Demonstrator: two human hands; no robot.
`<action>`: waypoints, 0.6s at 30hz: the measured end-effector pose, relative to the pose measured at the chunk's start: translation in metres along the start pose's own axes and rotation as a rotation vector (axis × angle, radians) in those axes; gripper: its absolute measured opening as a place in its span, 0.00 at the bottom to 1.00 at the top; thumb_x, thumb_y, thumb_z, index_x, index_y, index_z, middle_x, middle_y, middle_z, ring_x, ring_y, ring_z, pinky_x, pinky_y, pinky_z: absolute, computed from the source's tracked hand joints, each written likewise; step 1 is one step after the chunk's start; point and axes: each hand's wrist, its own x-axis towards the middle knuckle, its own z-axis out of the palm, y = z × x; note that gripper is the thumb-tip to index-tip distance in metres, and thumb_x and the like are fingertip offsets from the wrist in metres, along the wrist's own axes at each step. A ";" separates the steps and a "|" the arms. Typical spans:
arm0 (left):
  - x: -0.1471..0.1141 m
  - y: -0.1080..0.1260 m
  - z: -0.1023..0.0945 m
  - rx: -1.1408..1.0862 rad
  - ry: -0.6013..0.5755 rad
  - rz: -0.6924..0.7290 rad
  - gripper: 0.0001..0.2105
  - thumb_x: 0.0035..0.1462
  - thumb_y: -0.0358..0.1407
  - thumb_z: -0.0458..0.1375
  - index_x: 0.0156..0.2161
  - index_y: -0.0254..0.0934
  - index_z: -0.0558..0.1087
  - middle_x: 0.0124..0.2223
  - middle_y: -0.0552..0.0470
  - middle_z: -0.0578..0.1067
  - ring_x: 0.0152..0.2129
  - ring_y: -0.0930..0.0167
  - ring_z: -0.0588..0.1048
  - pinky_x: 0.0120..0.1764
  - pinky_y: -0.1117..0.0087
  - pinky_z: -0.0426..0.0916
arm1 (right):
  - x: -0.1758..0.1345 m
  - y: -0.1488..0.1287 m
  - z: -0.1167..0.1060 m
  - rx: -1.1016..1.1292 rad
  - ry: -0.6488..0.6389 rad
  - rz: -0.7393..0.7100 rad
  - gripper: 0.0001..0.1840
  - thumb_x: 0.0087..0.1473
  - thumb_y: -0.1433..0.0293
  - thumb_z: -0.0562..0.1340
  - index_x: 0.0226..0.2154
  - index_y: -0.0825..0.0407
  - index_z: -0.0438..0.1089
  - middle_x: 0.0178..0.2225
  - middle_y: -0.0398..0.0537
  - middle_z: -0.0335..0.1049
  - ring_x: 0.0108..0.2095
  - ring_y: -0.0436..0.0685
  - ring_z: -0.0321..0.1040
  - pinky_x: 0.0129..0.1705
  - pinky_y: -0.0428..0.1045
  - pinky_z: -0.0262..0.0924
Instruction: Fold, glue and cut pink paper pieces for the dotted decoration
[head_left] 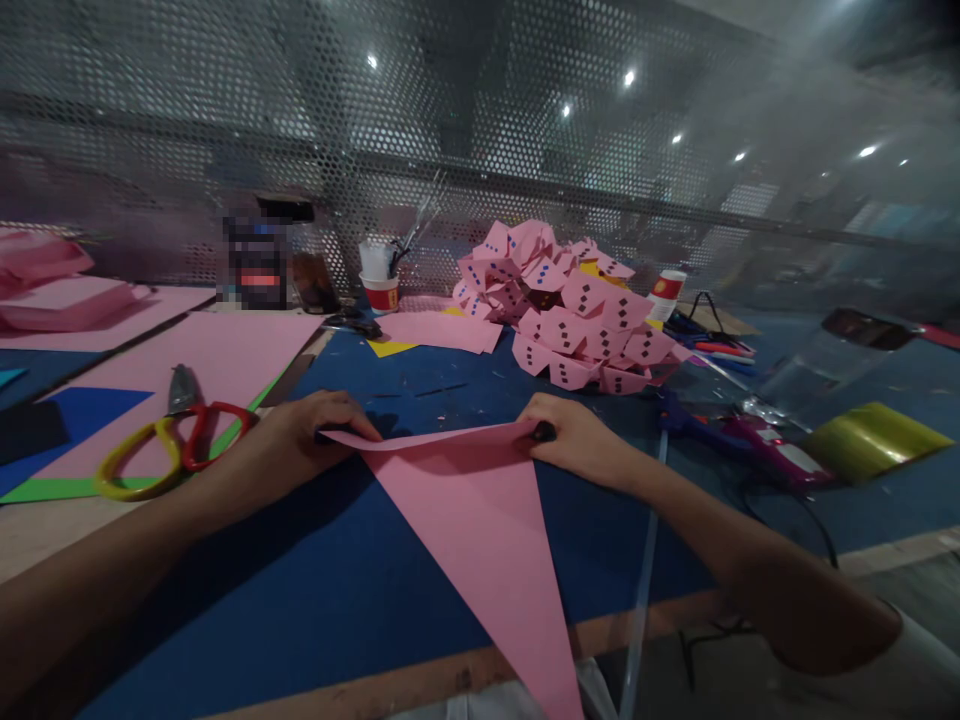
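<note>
A sheet of pink paper (472,520) is stretched between my two hands, over the blue table top near its front edge. Its far edge is turned over in a narrow fold, and the rest tapers to a point past the table's edge. My left hand (330,420) pinches the left end of the folded edge. At the other end, my right hand (562,430) is closed on the paper, with a small dark thing showing by its fingertips that I cannot make out. Scissors (180,440) with one yellow and one red handle lie left of my left hand.
Folded pink paper pieces with dark diamond marks (585,310) are heaped behind my hands. A paper cup (380,290) holding tools stands at the back. To the right lie a purple glue gun (772,450), a yellow roll (877,440) and a clear jar (832,370). Pink sheets (225,350) cover the left.
</note>
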 end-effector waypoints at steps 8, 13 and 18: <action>-0.002 -0.004 -0.002 0.068 -0.074 0.054 0.08 0.62 0.36 0.59 0.40 0.44 0.82 0.43 0.48 0.79 0.38 0.62 0.77 0.43 0.64 0.68 | -0.001 -0.003 -0.002 -0.109 -0.025 -0.056 0.10 0.52 0.81 0.65 0.35 0.52 0.76 0.38 0.46 0.74 0.42 0.57 0.71 0.43 0.50 0.54; -0.005 -0.005 -0.004 0.131 -0.111 0.116 0.09 0.64 0.32 0.56 0.42 0.42 0.80 0.45 0.48 0.78 0.39 0.65 0.78 0.44 0.66 0.69 | -0.001 -0.003 -0.002 -0.167 -0.036 -0.104 0.07 0.57 0.78 0.65 0.37 0.51 0.76 0.40 0.47 0.75 0.44 0.58 0.70 0.46 0.52 0.54; -0.005 -0.003 -0.003 0.139 -0.111 0.129 0.10 0.65 0.34 0.54 0.42 0.42 0.79 0.44 0.48 0.79 0.39 0.65 0.78 0.43 0.65 0.70 | -0.001 -0.001 0.000 -0.199 -0.024 -0.131 0.07 0.56 0.78 0.65 0.37 0.52 0.75 0.40 0.48 0.75 0.44 0.59 0.70 0.47 0.52 0.55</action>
